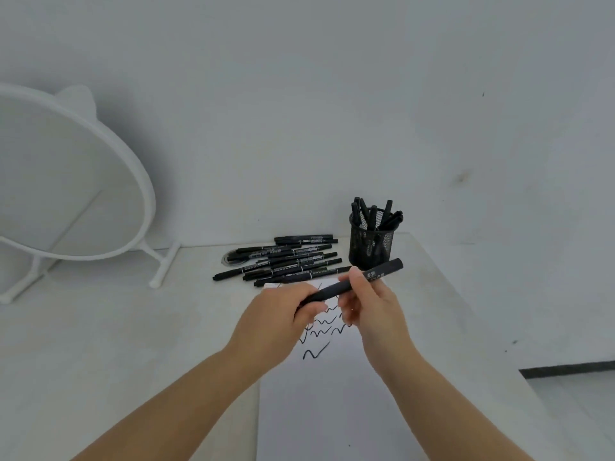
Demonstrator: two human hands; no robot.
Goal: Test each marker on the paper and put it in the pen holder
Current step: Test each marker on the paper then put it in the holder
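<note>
Both hands hold one black marker slantwise above the white paper. My left hand grips its lower left end, and my right hand pinches its middle, with the upper end sticking out toward the holder. Several black squiggles are drawn on the paper under the hands. A pile of several black markers lies on the table beyond the paper. The black mesh pen holder stands at the back right with several markers upright in it.
A round white mirror on a white stand leans at the back left of the pale table. The table's right edge runs close beside the paper, with floor beyond. A white wall rises right behind the holder.
</note>
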